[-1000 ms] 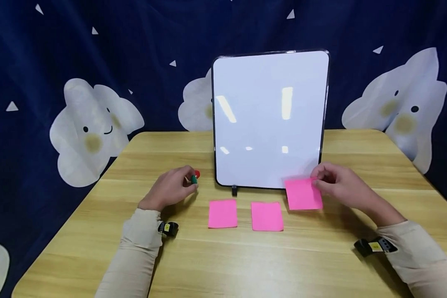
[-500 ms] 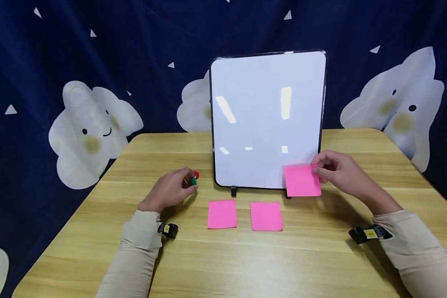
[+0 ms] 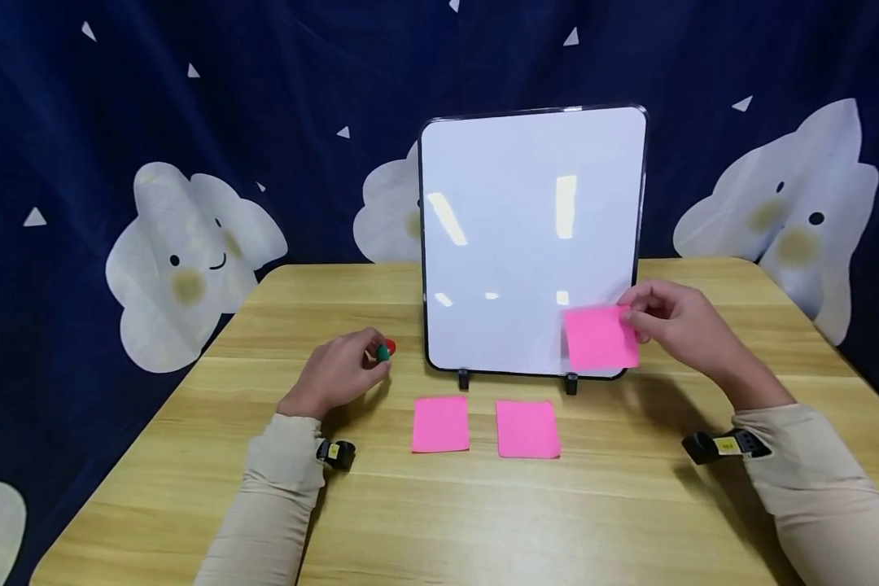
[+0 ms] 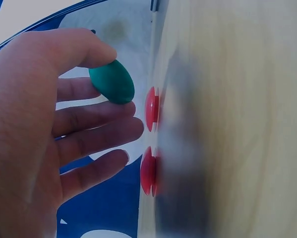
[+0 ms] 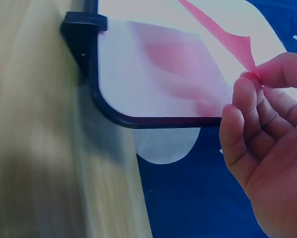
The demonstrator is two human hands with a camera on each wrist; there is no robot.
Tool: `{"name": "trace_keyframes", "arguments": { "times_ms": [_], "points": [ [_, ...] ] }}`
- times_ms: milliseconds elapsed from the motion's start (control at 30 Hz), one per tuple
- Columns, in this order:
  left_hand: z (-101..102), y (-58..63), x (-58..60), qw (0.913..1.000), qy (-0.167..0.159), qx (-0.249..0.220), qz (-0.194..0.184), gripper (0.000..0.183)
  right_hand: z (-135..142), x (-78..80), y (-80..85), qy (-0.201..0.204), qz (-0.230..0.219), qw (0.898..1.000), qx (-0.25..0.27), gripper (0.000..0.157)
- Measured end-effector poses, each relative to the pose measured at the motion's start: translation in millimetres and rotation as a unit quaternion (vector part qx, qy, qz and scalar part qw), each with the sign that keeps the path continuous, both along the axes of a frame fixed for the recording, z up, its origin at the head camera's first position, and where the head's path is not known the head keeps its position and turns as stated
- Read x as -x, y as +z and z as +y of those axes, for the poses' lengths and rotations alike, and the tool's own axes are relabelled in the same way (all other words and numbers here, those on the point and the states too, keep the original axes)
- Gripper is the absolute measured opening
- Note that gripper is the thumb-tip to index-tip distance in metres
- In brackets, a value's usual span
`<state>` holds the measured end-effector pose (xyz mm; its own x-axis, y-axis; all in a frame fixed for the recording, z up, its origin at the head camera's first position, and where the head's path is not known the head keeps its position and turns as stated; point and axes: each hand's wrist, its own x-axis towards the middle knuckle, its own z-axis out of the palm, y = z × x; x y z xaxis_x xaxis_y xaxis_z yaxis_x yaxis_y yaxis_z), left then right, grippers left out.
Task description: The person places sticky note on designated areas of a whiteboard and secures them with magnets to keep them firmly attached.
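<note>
My right hand (image 3: pixel 684 334) pinches a pink sticky note (image 3: pixel 602 338) by its upper right corner. The note hangs in front of the lower right part of a whiteboard (image 3: pixel 513 236); in the right wrist view the pink note (image 5: pixel 222 34) stands off the glossy surface, which mirrors it. My left hand (image 3: pixel 340 370) pinches a green round magnet (image 4: pixel 112 83) between thumb and fingers, low over the table. Two red magnets (image 4: pixel 149 171) lie on the wood just beyond those fingertips; in the head view only part of the red (image 3: pixel 391 347) shows.
Two more pink sticky notes lie flat before the board, a left one (image 3: pixel 440 425) and a right one (image 3: pixel 528 430). Black feet (image 3: pixel 571 383) prop the whiteboard upright on the wooden table (image 3: pixel 439 521). A dark blue curtain (image 3: pixel 322 65) with clouds hangs behind.
My right hand has raised the sticky note from the board's lower edge up in front of its lower right corner. The left hand holds the green magnet in the same place.
</note>
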<state>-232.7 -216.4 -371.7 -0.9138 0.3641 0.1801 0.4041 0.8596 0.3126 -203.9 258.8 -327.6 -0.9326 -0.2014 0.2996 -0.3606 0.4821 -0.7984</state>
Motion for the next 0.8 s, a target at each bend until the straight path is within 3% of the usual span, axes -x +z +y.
{"name": "trace_keyframes", "arguments": {
  "times_ms": [233, 800],
  "points": [
    [4, 2.9, -1.1, 0.9989, 0.021, 0.007, 0.042, 0.021, -5, 1.7, 10.6, -0.037, -0.014, 0.999, 0.016, 0.014],
    [15, 2.3, -3.1, 0.9935, 0.032, -0.019, 0.107, 0.029, -13, 17.8, 24.1, -0.081, 0.044, 0.995, 0.041, 0.017]
  ]
}}
